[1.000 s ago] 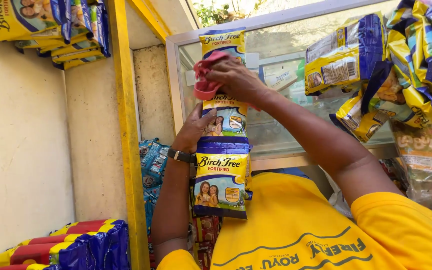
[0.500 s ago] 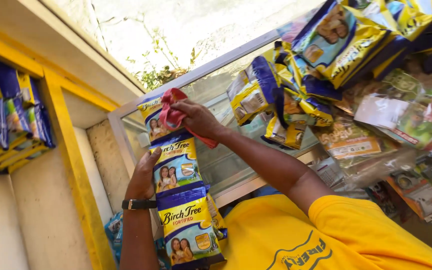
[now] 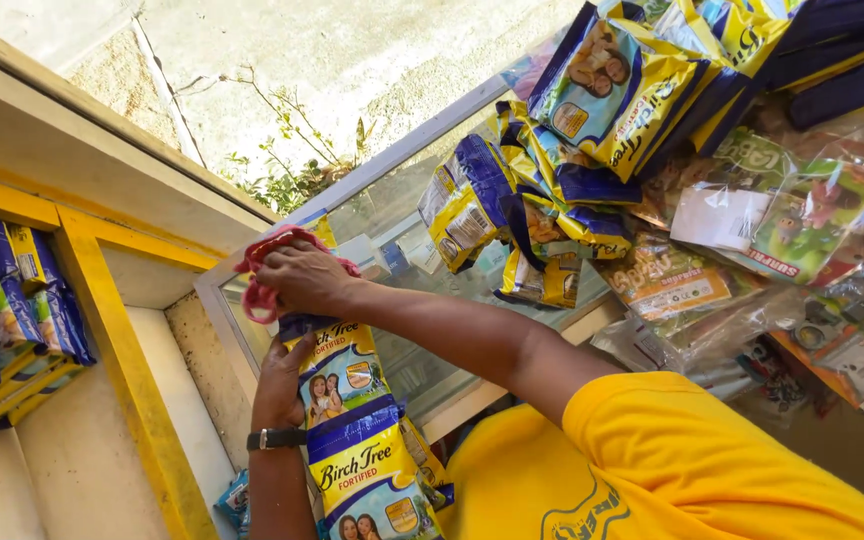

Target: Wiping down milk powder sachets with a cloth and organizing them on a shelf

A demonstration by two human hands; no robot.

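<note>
Sachet strip [image 3: 357, 430] getting wiped down at a shop window

Blue-and-yellow sachets hang in a column; left hand [image 3: 282, 385], with a black wristwatch [image 3: 275, 438], props it from behind, fingers curled on the packets. Right hand [image 3: 302, 280] has its fingers clamped on a red cloth [image 3: 262, 290], pressed on the strip's top. Glass pane [image 3: 392, 225] sits behind, more sachet bundles [image 3: 552, 200] dangle up right, another bunch [image 3: 12, 310] far left past the yellow frame [image 3: 117, 370].
</note>
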